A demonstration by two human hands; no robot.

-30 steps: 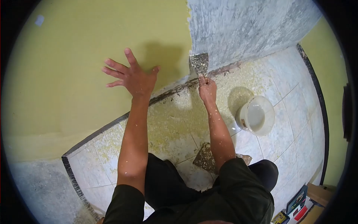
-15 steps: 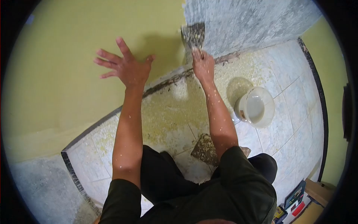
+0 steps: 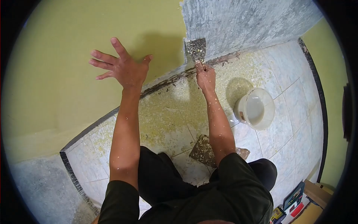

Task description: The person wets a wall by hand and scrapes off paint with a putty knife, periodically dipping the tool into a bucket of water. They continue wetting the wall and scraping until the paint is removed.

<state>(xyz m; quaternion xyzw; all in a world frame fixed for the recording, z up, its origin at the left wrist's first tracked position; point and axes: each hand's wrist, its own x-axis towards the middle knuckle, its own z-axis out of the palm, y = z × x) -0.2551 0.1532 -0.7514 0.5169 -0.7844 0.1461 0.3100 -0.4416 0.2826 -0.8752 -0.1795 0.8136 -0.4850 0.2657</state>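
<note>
My right hand (image 3: pixel 206 77) is wrapped around the handle of a scraper (image 3: pixel 197 49), whose wide blade is speckled with paint flakes. The blade lies against the wall, at the border between the yellow paint (image 3: pixel 149 18) and the scraped grey surface (image 3: pixel 238 26). With fingers spread, my left hand (image 3: pixel 126 69) is on or close to the yellow wall, left of the scraper, and holds nothing. Whether its palm touches the wall is hidden. Paint flakes dot both forearms.
A translucent bucket (image 3: pixel 271 112) with cloudy liquid stands on the tiled floor at right. Yellow paint chips (image 3: pixel 164 112) cover the floor along the wall. A brown flake-covered piece (image 3: pixel 203 151) lies by my knees. Boxes (image 3: pixel 317 192) sit at lower right.
My right hand and the scraper have moved down the wall, toward the floor edge. My left hand stays spread, shifted slightly left in view.
</note>
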